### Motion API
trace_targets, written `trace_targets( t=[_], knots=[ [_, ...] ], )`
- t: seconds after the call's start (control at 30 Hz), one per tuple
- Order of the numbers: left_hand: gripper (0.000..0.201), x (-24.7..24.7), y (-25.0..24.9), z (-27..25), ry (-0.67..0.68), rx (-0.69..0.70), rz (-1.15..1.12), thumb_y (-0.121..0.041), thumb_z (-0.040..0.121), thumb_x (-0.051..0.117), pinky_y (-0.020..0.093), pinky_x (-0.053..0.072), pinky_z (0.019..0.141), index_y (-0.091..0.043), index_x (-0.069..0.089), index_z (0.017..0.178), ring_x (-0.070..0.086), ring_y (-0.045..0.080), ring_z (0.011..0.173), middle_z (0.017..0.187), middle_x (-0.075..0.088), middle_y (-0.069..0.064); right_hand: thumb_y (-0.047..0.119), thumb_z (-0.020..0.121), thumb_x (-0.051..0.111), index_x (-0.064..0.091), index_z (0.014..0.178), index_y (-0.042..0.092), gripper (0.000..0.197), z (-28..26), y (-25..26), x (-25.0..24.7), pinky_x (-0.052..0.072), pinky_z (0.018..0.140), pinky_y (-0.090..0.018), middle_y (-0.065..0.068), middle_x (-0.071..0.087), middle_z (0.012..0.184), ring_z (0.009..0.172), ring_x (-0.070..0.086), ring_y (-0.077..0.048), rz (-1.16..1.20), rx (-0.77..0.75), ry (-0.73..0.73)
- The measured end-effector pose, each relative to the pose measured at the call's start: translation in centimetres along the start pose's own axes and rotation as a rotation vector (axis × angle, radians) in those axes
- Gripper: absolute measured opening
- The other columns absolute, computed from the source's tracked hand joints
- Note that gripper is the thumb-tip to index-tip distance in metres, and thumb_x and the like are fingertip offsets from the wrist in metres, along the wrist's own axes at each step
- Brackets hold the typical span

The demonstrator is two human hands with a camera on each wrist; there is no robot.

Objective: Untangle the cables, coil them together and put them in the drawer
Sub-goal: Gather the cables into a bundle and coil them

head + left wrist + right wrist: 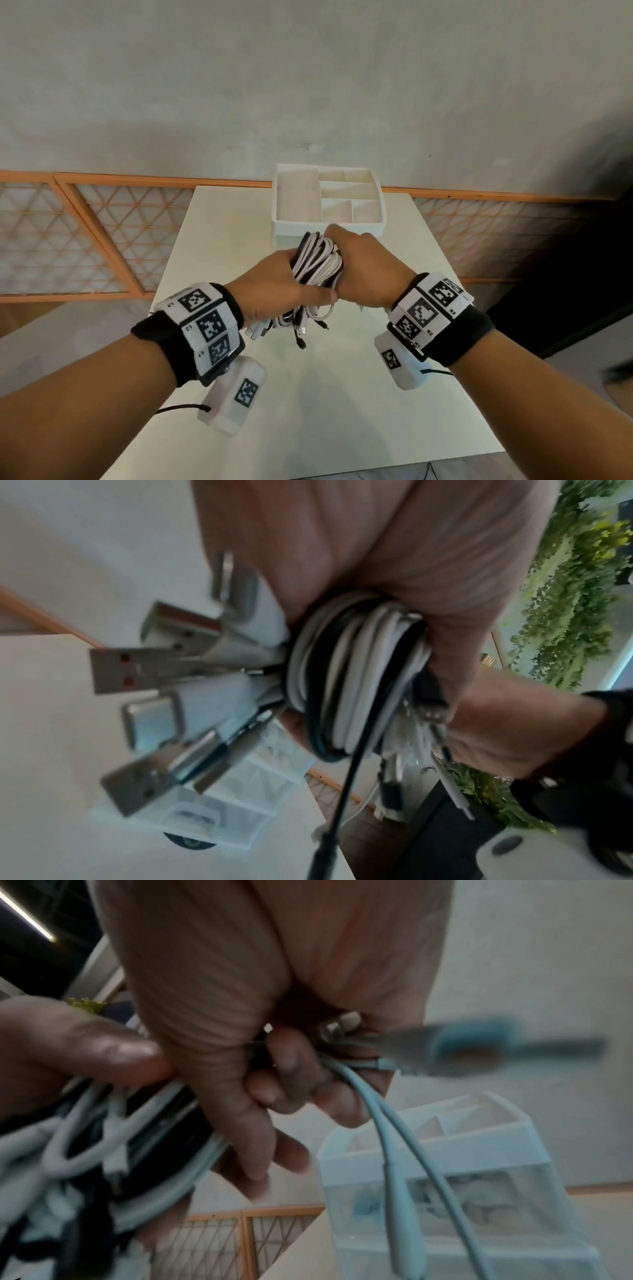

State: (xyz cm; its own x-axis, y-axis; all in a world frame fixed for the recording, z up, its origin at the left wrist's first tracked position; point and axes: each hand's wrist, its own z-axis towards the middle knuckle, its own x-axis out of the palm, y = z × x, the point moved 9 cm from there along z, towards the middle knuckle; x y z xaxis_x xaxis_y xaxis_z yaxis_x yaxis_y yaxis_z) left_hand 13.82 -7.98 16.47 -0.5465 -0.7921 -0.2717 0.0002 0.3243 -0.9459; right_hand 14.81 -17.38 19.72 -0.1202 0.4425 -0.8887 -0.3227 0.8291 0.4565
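A coiled bundle of white and black cables (318,263) hangs in the air above the white table (308,394), held by both hands. My left hand (277,291) grips the bundle from the left, thumb across its near side. My right hand (359,263) wraps the coil from the right. Plug ends (294,329) dangle below the hands. In the left wrist view the coil (356,674) sits in the fist with several USB plugs (143,669) fanning out. In the right wrist view the fingers (284,1085) curl round cables, and two pale cable ends (394,1150) hang down.
A white drawer organiser (327,224) with open top compartments stands at the table's far edge, just beyond the hands; its translucent drawers (479,1204) show in the right wrist view. A grey wall and orange-framed lattice panels (85,236) lie behind.
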Motion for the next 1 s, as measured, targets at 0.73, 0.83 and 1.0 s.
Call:
trace_targets(
  t=[0.73, 0.83, 1.0],
  knots=[
    [0.04, -1.8, 1.6, 1.0, -0.288, 0.0, -0.262, -0.014, 0.066, 0.071, 0.033, 0.053, 0.063, 0.004, 0.062, 0.101, 0.063, 0.026, 0.075, 0.083, 0.063, 0.025, 0.022, 0.096, 0.064, 0.076, 0.08, 0.01, 0.023, -2.2, -1.5, -0.9, 0.046, 0.068, -0.038, -0.018, 0.067, 0.077, 0.068, 0.058, -0.023, 0.618, 0.13, -0.222],
    [0.036, -1.2, 1.0, 1.0, -0.256, 0.016, -0.287, -0.015, 0.067, 0.069, 0.033, 0.053, 0.063, 0.002, 0.061, 0.097, 0.061, 0.024, 0.072, 0.079, 0.059, 0.018, 0.021, 0.093, 0.068, 0.07, 0.068, 0.008, 0.029, -2.1, -1.6, -1.6, 0.04, 0.064, -0.034, -0.005, 0.055, 0.065, 0.058, 0.048, -0.016, 0.657, 0.175, -0.346],
    [0.02, -0.8, -0.7, 0.6, -0.162, 0.119, -0.305, -0.015, 0.085, 0.072, 0.034, 0.057, 0.076, -0.001, 0.068, 0.098, 0.069, 0.024, 0.082, 0.087, 0.072, 0.016, 0.013, 0.097, 0.063, 0.062, 0.073, -0.009, 0.033, -2.1, -2.2, -1.4, 0.045, 0.055, -0.035, -0.013, 0.051, 0.052, 0.047, 0.048, -0.025, 0.979, 0.232, -0.365]
  ],
)
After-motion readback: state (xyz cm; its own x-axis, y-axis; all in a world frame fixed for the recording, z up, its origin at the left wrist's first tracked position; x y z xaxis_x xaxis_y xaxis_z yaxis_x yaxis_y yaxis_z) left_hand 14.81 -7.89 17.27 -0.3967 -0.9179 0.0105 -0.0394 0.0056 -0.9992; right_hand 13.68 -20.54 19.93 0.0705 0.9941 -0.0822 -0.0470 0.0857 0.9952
